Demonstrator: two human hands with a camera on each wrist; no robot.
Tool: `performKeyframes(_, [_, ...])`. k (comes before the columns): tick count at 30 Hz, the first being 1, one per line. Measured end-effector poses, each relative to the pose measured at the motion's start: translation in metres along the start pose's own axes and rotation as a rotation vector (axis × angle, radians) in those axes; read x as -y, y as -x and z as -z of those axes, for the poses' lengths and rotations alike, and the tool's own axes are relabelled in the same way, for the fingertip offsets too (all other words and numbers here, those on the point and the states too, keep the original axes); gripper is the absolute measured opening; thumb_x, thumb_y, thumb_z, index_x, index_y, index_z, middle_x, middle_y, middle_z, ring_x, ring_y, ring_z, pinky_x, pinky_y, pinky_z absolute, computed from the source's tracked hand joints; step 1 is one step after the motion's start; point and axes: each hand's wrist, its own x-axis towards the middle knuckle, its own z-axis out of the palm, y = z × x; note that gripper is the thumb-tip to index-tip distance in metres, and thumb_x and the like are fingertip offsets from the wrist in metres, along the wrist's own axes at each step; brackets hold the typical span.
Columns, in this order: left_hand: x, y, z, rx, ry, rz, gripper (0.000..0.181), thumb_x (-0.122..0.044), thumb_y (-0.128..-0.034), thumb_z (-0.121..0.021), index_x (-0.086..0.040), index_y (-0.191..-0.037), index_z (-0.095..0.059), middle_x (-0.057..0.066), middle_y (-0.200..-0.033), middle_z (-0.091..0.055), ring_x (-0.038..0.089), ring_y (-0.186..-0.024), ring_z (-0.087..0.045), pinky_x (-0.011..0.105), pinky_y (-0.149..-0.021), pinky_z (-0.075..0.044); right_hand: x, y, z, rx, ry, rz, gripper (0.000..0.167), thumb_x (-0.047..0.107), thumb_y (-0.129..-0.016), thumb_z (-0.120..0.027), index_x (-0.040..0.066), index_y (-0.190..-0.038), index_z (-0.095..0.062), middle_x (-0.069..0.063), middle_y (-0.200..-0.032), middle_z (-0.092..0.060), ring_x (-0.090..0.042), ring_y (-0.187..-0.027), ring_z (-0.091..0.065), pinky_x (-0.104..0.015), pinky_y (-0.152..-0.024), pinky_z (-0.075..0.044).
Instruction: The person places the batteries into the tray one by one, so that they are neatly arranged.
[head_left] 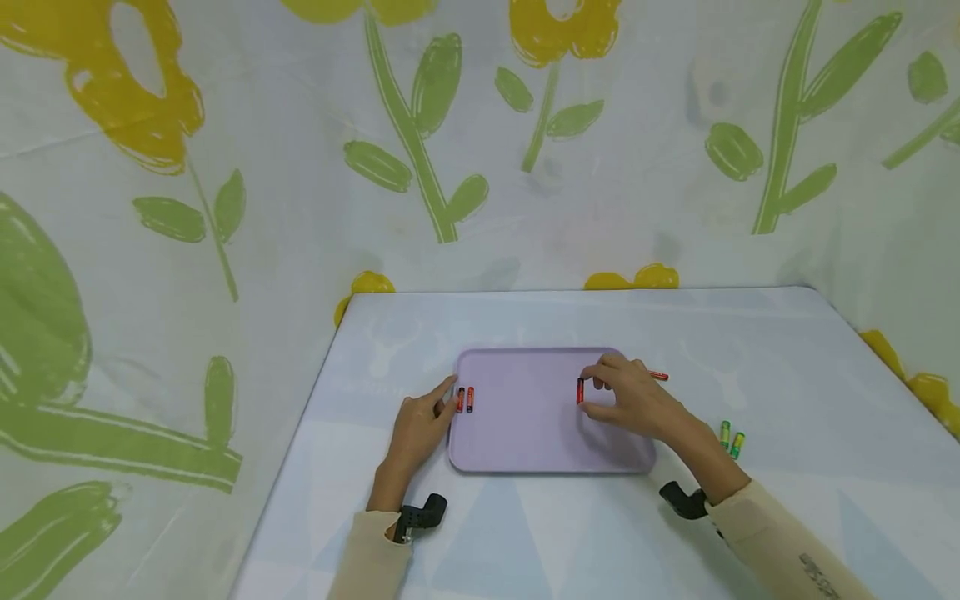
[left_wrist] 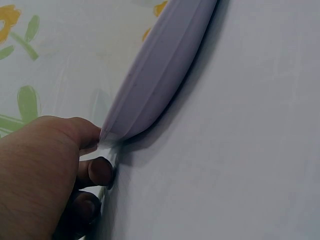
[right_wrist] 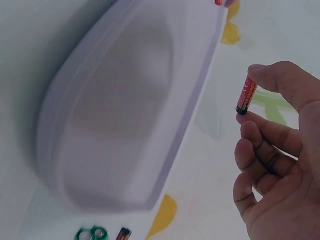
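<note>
My right hand (head_left: 626,396) pinches a small red battery (right_wrist: 246,95) upright between thumb and index finger, above the right part of a lilac tray (head_left: 525,417). The other fingers are loosely bent beneath, as the right wrist view shows. My left hand (head_left: 420,429) holds the tray's left rim, the thumb against the edge and bent fingers beside it. Just inside that rim, two red batteries (head_left: 470,399) lie side by side. Another red battery (head_left: 658,375) is right of the tray, partly behind the right hand.
Two green batteries (head_left: 731,439) lie on the pale table (head_left: 495,542), right of the tray and close to the right forearm. A cloth (head_left: 300,208) with yellow flowers and green leaves hangs behind the table.
</note>
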Motion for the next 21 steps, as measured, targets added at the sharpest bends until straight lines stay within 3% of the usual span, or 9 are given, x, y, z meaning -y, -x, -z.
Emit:
performKeyframes(7, [0.002,0.0,-0.002,-0.016,-0.03,-0.004,0.041,-0.026,-0.0987,-0.064,-0.016,-0.138,-0.063,-0.01,-0.061,-0.047,0.008,-0.053,-0.039,0.027,-0.053,-0.034,0.011,-0.017,-0.011,0.055,-0.036,0.013,0.031,0.024,-0.083,-0.079,0.012,-0.111,-0.071,-0.003,-0.091,-0.06,-0.016,-0.089,-0.051,-0.042,-0.086,-0.037])
performKeyframes(21, [0.003,0.001,-0.002,-0.015,-0.049,-0.005,0.041,-0.025,-0.0986,-0.064,-0.017,-0.139,-0.063,-0.012,-0.062,-0.048,0.009,-0.054,-0.039,0.029,-0.057,-0.035,0.031,-0.042,-0.037,0.11,-0.056,0.045,0.031,0.027,-0.084,-0.079,0.012,-0.111,-0.071,0.003,-0.09,-0.057,-0.012,-0.086,-0.051,-0.039,-0.083,-0.039])
